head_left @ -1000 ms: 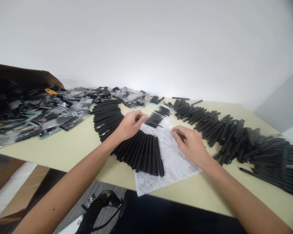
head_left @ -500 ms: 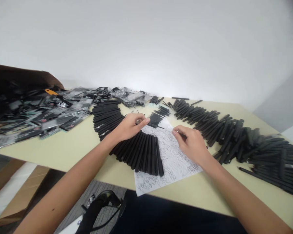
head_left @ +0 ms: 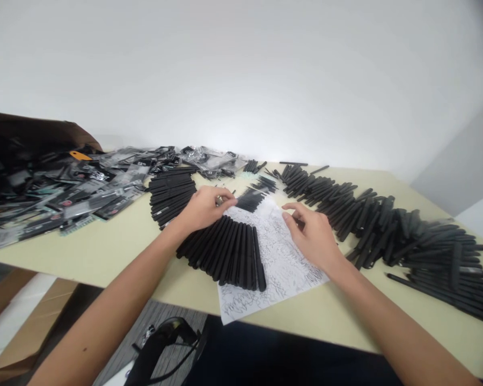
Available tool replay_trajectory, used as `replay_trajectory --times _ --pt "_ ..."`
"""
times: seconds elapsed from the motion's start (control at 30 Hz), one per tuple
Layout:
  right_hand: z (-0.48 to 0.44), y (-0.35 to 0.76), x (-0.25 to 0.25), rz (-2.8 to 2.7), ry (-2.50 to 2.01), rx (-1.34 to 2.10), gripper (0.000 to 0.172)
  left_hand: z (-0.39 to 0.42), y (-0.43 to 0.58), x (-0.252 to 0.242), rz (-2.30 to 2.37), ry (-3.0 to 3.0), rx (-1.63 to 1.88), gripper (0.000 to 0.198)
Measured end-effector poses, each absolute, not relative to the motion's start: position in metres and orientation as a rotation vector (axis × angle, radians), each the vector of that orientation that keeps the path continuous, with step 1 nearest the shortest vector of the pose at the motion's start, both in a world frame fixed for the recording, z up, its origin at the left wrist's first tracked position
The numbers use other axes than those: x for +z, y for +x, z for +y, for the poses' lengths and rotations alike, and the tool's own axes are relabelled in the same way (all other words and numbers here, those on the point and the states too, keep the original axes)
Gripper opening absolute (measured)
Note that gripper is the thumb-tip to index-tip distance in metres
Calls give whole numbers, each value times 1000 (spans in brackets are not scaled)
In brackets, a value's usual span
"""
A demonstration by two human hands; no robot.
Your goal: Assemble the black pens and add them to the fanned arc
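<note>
My left hand hovers over a fan of black pens, thumb and forefinger pressed together. Whatever sits in that pinch is too small to make out. To the right, my right hand is above the scribbled white paper; its thumb and forefinger are apart, the other fingers curled, and nothing shows between the tips. Thin dark pen refills lie side by side beyond my hands, close to the left fingertips. The pen fan partly covers the paper and curves away behind my left hand.
Many more black pens lie heaped along the right of the pale yellow table. Clear packets pile up at the left, by an open box. A white wall stands behind. Below left is a cardboard box.
A thin dark stick that stuck out by my left fingertips no longer shows there. My right thumb and forefinger have parted. The whole view has shifted slightly.
</note>
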State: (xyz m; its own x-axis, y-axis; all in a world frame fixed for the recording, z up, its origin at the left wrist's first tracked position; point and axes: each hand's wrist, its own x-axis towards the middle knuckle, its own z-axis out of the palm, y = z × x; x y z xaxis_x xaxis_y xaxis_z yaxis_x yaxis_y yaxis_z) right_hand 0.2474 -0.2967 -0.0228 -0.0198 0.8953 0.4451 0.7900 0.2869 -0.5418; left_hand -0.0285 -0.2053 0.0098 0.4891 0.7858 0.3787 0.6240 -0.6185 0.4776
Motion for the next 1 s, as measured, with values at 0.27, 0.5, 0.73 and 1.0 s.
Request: replay_trajectory --times 0.27,0.5,0.73,1.0 --pt "-296 245 -24 -1824 -1538 191 24 -183 -51 11 1485 2136 1154 33" --pt "-291 252 -26 -1752 -1549 209 30 -179 -25 18 1306 2585 635 21" --pt "-291 250 -27 -1855 -1556 246 22 -163 -3 27 1185 2783 110 8" --pt "-291 245 -31 -1986 -1558 313 16 -163 2 15 1202 2860 12 15"
